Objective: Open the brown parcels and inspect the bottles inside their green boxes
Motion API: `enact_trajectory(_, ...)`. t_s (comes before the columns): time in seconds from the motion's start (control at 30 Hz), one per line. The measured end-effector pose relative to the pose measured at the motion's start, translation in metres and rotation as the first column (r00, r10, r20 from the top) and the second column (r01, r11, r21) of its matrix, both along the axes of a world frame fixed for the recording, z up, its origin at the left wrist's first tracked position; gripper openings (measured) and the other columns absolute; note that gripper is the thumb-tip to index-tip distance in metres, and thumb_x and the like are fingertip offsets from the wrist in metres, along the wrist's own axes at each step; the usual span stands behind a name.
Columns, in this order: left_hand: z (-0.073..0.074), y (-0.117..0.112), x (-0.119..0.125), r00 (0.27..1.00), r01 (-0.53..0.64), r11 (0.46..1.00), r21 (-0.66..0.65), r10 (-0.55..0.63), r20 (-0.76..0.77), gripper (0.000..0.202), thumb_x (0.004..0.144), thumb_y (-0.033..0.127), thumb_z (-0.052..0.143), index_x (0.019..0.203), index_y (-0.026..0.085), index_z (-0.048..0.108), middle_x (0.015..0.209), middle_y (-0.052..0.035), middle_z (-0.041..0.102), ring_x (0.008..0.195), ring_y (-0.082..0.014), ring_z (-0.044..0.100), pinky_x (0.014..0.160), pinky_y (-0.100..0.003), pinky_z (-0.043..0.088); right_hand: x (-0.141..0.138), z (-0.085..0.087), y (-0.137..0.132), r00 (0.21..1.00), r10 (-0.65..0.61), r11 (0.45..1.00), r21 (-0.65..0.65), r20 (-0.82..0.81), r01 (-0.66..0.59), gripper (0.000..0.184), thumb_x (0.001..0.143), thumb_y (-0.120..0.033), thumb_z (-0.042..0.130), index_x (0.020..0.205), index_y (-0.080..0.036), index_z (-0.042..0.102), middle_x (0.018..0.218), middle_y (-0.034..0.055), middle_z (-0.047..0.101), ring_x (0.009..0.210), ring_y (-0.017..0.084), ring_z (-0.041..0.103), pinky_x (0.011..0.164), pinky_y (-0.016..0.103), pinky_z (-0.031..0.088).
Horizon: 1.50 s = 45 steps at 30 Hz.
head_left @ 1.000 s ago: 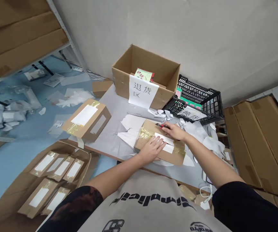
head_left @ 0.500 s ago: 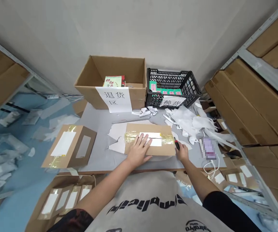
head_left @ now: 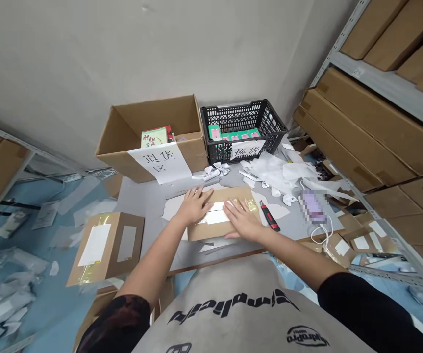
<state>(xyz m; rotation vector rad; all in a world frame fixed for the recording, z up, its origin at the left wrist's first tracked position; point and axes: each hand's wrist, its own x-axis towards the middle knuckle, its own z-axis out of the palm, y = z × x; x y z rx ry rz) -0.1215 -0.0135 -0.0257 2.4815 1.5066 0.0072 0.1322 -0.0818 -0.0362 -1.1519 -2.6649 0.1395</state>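
Observation:
A taped cardboard box [head_left: 211, 230] with a white label split along its middle seam lies on the table in front of me. My left hand [head_left: 195, 206] rests on the box's left end, fingers spread. Across the right half of the top lies my right hand [head_left: 243, 219], its fingers stretched out flat and touching the label and tape. Just right of the box, a red and black utility knife [head_left: 269, 216] lies on the table, out of either hand. Torn white paper [head_left: 174, 208] sticks out from under the box.
Behind stand an open carton [head_left: 123, 164] holding booklets and a black crate [head_left: 211, 156] with green and pink boxes. Paper scraps [head_left: 281, 169] and a phone [head_left: 313, 206] with a cable lie right. Another taped box [head_left: 111, 245] sits at the left edge. Shelves [head_left: 387, 73] flank the right.
My right hand has let go of the utility knife, which now lies on the table, and has moved left onto the box. My left hand has shifted to the box's left end.

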Motion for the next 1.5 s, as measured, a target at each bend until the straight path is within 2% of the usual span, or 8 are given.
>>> enact_trajectory(0.3,0.008,0.027,-0.003,0.996,-0.026,0.944,-0.329,-0.003,-0.087,0.083,0.087,0.077,0.027,0.157,0.033,0.013,0.165,-0.0073,0.012,0.150,-0.0379,0.012,0.117,-0.051,0.014,-0.023,0.025,-0.004,0.980,-0.081,0.995,0.068,0.182,0.069,0.094,0.069,-0.059,0.078,0.140,-0.007,0.046,0.120,0.0228,0.058,0.107,0.036,0.051,0.092,0.049,0.041)
enact_trajectory(0.5,0.018,0.034,-0.007,0.988,0.065,0.928,-0.366,-0.113,-0.109,0.123,0.061,0.084,0.061,0.157,0.030,0.007,0.164,-0.0120,0.011,0.148,-0.0431,0.014,0.116,-0.052,0.015,-0.022,0.057,-0.060,0.985,0.054,0.987,0.141,0.165,-0.078,0.029,0.092,-0.016,0.055,0.119,-0.019,0.063,0.101,0.0121,0.062,0.104,0.027,0.053,0.096,0.047,0.039)
enact_trajectory(0.67,0.002,0.019,-0.007,0.987,0.092,0.981,-0.168,-0.112,-0.117,0.107,0.074,0.073,0.060,0.157,0.026,0.011,0.161,-0.0174,0.020,0.144,-0.0432,0.023,0.115,-0.051,0.016,-0.006,0.026,-0.083,0.952,0.262,0.965,-0.051,0.159,-0.257,0.040,0.089,-0.045,0.063,0.124,-0.026,0.064,0.146,0.0133,0.046,0.140,0.037,0.030,0.110,0.061,0.026)
enact_trajectory(0.8,-0.001,0.019,-0.009,0.990,0.090,0.986,-0.140,-0.104,-0.095,0.099,0.080,0.073,0.053,0.157,0.026,0.013,0.161,-0.0171,0.023,0.142,-0.0422,0.027,0.113,-0.051,0.019,0.000,-0.013,-0.072,0.949,0.235,0.971,-0.006,0.208,-0.239,0.059,0.089,-0.013,0.058,0.144,-0.033,0.047,0.152,0.0078,0.043,0.141,0.035,0.031,0.111,0.061,0.026)
enact_trajectory(0.97,0.032,0.067,-0.015,0.970,0.233,0.894,-0.383,-0.240,0.030,0.079,0.084,0.077,0.039,0.147,0.029,0.042,0.150,-0.0081,0.047,0.131,-0.0312,0.047,0.106,-0.037,0.035,-0.002,-0.023,-0.066,0.951,0.166,0.985,-0.008,0.263,-0.170,0.070,0.087,-0.008,0.056,0.150,-0.032,0.036,0.150,0.0155,0.044,0.129,0.030,0.049,0.105,0.052,0.037)
enact_trajectory(1.13,0.058,0.093,-0.001,0.983,-0.169,0.986,-0.008,0.168,-0.070,0.052,0.093,0.057,0.043,0.123,0.021,0.065,0.121,-0.0178,0.066,0.120,-0.0386,0.052,0.103,-0.053,0.031,0.003,-0.007,-0.052,0.918,0.315,0.949,-0.051,0.241,-0.312,0.059,0.091,-0.035,0.061,0.147,-0.030,0.042,0.143,0.0148,0.051,0.138,0.035,0.038,0.109,0.061,0.030)
enact_trajectory(1.27,0.033,0.068,0.016,0.986,-0.167,0.985,0.035,0.167,-0.016,0.049,0.100,0.043,0.030,0.137,0.021,0.052,0.141,-0.0186,0.051,0.135,-0.0347,0.037,0.108,-0.051,0.023,0.006,0.001,-0.036,0.883,0.410,0.912,-0.077,0.229,-0.404,0.058,0.094,-0.037,0.054,0.149,-0.027,0.038,0.141,0.0134,0.053,0.136,0.032,0.041,0.112,0.060,0.027)
enact_trajectory(1.5,-0.004,0.050,0.010,0.998,-0.037,0.981,-0.192,0.026,-0.063,0.103,0.067,0.082,0.057,0.149,0.023,0.035,0.153,-0.0167,0.039,0.136,-0.0378,0.039,0.110,-0.047,0.026,-0.005,-0.015,-0.015,0.914,0.312,0.946,0.007,0.260,-0.325,0.047,0.092,-0.019,0.054,0.138,-0.011,0.048,0.113,0.0160,0.068,0.125,0.030,0.050,0.114,0.058,0.024)
